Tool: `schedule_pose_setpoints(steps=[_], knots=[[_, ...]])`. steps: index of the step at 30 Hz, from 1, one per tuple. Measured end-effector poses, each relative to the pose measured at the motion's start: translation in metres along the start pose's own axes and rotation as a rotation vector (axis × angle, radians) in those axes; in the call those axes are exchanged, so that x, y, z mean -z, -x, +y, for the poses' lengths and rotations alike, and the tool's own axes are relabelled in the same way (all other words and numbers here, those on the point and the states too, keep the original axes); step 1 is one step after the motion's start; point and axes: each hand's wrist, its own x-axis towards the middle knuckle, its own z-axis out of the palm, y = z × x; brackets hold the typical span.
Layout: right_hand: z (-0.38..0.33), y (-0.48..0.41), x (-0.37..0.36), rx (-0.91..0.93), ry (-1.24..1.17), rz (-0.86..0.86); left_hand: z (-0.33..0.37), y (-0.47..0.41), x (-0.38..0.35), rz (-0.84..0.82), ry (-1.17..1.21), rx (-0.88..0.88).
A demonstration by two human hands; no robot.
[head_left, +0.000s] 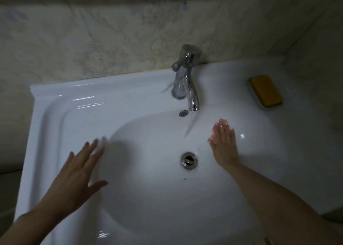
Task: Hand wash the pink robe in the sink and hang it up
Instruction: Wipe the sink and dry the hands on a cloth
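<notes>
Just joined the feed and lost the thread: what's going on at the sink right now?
A person is at a white sink with the chrome tap running into the basin. Both hands are open and empty: the left hand spread over the basin's left edge, the right hand flat against the basin's right side, beside the stream. The drain looks unplugged. A yellow soap bar sits on the right ledge. No pink robe is in view.

1. A white glazed sink (55, 103) set against a patterned wall carries everything here.
2. A chrome tap (186, 77) stands on its back ledge, with water running from the spout into the basin.
3. A yellow soap bar (265, 90) lies in a pale dish on the ledge to the right of the tap.
4. A round metal drain (189, 160) sits at the bottom of the basin.
</notes>
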Motion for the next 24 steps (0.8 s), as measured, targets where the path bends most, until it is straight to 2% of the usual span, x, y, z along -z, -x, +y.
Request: schedule_pose_setpoints(steps=[3,5,7,10,12,13,16,17,19,22,24], knots=[[-0.056,-0.014,0.003,-0.373,-0.245,0.023,0.016,-0.018,-0.013,0.010,-0.137,-0.253],[-0.108,-0.022,0.004,-0.453,-0.396,0.044,0.023,-0.024,-0.023,-0.041,-0.201,-0.302],[-0.156,-0.004,0.004,-0.327,-0.430,0.078,0.023,-0.021,-0.036,-0.023,-0.225,-0.241],[-0.202,0.049,0.001,0.187,-0.491,0.030,0.033,-0.017,-0.047,0.046,-0.168,-0.182],[-0.209,0.067,-0.004,0.465,-0.511,-0.001,0.053,-0.025,-0.040,0.112,-0.028,-0.123],[-0.204,0.070,-0.007,0.579,-0.469,0.003,0.067,-0.036,-0.028,0.175,0.121,-0.047],[-0.152,0.071,-0.013,0.904,-0.253,-0.004,0.108,-0.087,0.030,0.325,0.813,0.331],[-0.126,0.072,-0.012,0.943,-0.196,-0.034,0.117,-0.106,0.046,0.317,1.003,0.437],[-0.072,0.072,-0.013,0.923,-0.175,-0.065,0.129,-0.137,0.063,0.161,1.225,0.500],[0.002,0.061,-0.009,0.756,-0.245,-0.121,0.149,-0.162,0.054,-0.160,1.178,0.396],[0.023,0.054,-0.003,0.636,-0.392,-0.094,0.162,-0.169,0.046,-0.139,1.207,0.415]])
